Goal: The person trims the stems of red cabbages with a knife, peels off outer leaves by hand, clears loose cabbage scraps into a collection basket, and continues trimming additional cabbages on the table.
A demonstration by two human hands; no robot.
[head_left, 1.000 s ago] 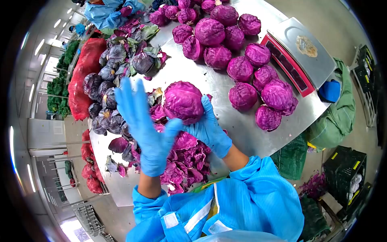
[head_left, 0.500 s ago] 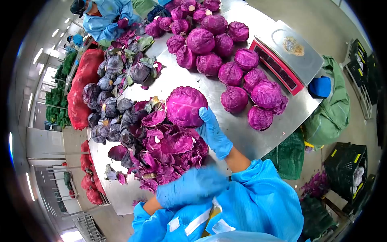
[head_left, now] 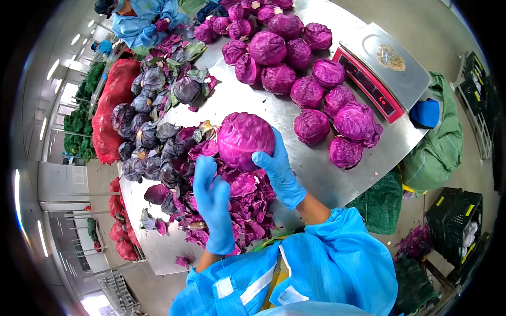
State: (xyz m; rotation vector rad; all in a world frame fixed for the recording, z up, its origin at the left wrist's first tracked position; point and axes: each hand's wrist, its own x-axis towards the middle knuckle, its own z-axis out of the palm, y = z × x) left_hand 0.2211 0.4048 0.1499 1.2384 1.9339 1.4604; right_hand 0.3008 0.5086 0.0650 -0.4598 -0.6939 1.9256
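A bright purple, peeled red cabbage point(head_left: 243, 141) is above the pile of loose purple leaves point(head_left: 245, 203). My right hand point(head_left: 283, 171), in a blue glove, grips its right side, thumb in front and fingers partly hidden behind. My left hand point(head_left: 213, 205), also gloved, is raised over the leaves just below and left of the cabbage; its fingers are apart with nothing in them. Beside that hand, a light-coloured handle point(head_left: 194, 225) pokes out of the leaves; whatever it belongs to is hidden.
Dark unpeeled cabbages point(head_left: 150, 134) lie on the metal table point(head_left: 232, 100) at left, near a red mesh sack point(head_left: 113, 113). Several peeled cabbages point(head_left: 276, 79) sit farther back, beside a red scale point(head_left: 382, 73). Across the table, a co-worker in blue point(head_left: 145, 23) stands.
My left hand has swung up and left from near my body, opening beside the cabbage. My right thumb has come round to the cabbage's front. The view has shifted slightly.
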